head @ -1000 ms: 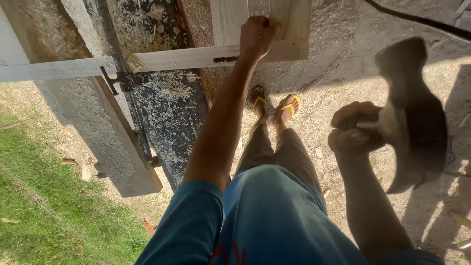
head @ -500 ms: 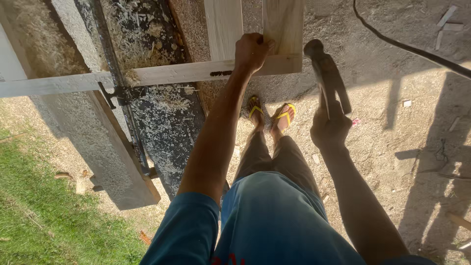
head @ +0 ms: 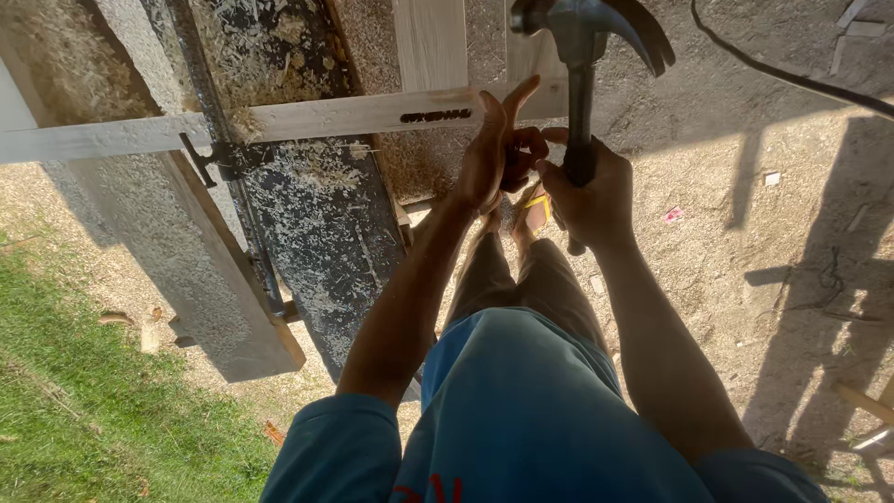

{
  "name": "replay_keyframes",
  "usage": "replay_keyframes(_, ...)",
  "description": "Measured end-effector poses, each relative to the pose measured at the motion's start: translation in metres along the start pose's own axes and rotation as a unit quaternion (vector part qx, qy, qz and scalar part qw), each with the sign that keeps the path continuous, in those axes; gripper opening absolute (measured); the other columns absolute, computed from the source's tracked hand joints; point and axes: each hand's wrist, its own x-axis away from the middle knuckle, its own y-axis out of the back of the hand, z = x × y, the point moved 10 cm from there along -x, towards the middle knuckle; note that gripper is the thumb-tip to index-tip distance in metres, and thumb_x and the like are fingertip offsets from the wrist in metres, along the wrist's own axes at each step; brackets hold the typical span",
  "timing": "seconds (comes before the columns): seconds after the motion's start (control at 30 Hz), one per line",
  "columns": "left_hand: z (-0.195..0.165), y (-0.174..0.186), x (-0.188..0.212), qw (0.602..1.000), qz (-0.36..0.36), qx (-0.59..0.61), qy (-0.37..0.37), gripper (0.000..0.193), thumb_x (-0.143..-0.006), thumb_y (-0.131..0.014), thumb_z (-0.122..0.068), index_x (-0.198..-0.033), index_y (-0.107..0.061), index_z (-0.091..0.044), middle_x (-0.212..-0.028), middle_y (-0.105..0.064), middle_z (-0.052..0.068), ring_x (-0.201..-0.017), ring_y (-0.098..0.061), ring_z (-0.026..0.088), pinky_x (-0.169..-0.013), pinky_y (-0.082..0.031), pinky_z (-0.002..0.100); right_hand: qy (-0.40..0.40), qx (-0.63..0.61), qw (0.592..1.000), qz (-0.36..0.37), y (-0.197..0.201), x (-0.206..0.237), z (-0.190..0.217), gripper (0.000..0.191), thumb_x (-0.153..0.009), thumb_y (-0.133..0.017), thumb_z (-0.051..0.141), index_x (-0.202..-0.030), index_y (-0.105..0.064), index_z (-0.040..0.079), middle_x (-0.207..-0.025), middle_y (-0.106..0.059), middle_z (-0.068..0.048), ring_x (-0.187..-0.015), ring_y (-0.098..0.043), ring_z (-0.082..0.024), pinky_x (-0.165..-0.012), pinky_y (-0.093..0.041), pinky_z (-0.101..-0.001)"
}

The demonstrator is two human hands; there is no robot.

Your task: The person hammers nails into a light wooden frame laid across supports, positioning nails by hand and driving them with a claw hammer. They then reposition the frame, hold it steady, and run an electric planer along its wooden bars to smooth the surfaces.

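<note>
This is an outdoor woodworking spot — a yard workshop in open sunlight. Bare sandy ground (head: 745, 233) lies at three o'clock with hard shadows across it, and a strip of grass (head: 84, 410) at eight o'clock. A rough table (head: 307, 214) at eleven o'clock is thick with sawdust and shavings, and pale sawn wooden slats (head: 345, 114) lie across it. A claw hammer (head: 587, 56) stands at twelve o'clock, and a black cable (head: 792, 79) trails over the dirt at one o'clock — a carpenter's place.
</note>
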Motion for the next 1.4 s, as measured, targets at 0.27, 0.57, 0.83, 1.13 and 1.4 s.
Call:
replay_keyframes(0.27,-0.012,-0.01,0.013,0.995,0.041,-0.086,-0.004,0.089,-0.101,-0.012,-0.074,-0.163,-0.032,-0.015,-0.074,-0.045,-0.001,-0.052,-0.028,0.005,-0.046,-0.024,0.025,0.049,0.049,0.997,-0.016,-0.016,-0.008,0.006,0.015,-0.093,-0.075,0.008,-0.105,-0.073,-0.001,-0.081,-0.074,-0.004,-0.069,-0.068,-0.009,-0.062,-0.055,-0.0241)
replay_keyframes(0.57,-0.019,-0.002,0.017,0.924,-0.033,-0.33,-0.192,0.011,-0.096,-0.071,-0.005,-0.106,-0.074,-0.003,-0.106,-0.069,0.008,-0.099,-0.07,0.019,-0.086,-0.061,0.032,0.017,0.073,0.991,-0.107,0.017,-0.014,-0.002,0.005,-0.095,-0.071,0.008,-0.097,-0.069,0.003,-0.07,-0.069,-0.003,-0.055,-0.064,-0.008,-0.051,-0.051,-0.026)
replay_keyframes(0.83,-0.044,0.047,-0.02,0.849,-0.222,-0.38,-0.292,0.009,-0.099,-0.068,-0.007,-0.106,-0.074,-0.007,-0.104,-0.077,0.008,-0.091,-0.078,0.017,-0.078,-0.067,0.032,0.064,0.185,0.977,-0.08,0.018,-0.009,0.001,0.029,-0.108,-0.067,0.033,-0.099,-0.068,0.005,-0.067,-0.066,-0.002,-0.053,-0.061,-0.011,-0.046,-0.044,-0.028)
replay_keyframes(1.13,-0.03,0.068,-0.037,0.816,-0.228,-0.431,-0.311,0.009,-0.098,-0.07,-0.008,-0.105,-0.075,-0.011,-0.102,-0.079,0.009,-0.087,-0.078,0.019,-0.076,-0.063,0.03,0.006,0.224,0.97,-0.096,0.017,0.014,-0.07,0.041,-0.108,-0.054,0.041,-0.094,-0.067,0.005,-0.058,-0.062,-0.005,-0.047,-0.063,-0.015,-0.042,-0.046,-0.0328)
replay_keyframes(1.4,-0.026,0.078,-0.041,0.846,-0.244,-0.396,-0.262,0.009,-0.098,-0.068,-0.007,-0.105,-0.074,-0.008,-0.094,-0.079,0.008,-0.082,-0.078,0.016,-0.073,-0.062,0.03,0.037,0.212,0.974,-0.073,0.017,0.018,-0.101,0.045,-0.113,-0.044,0.034,-0.08,-0.058,0.006,-0.051,-0.054,-0.005,-0.039,-0.056,-0.015,-0.036,-0.04,-0.0328)
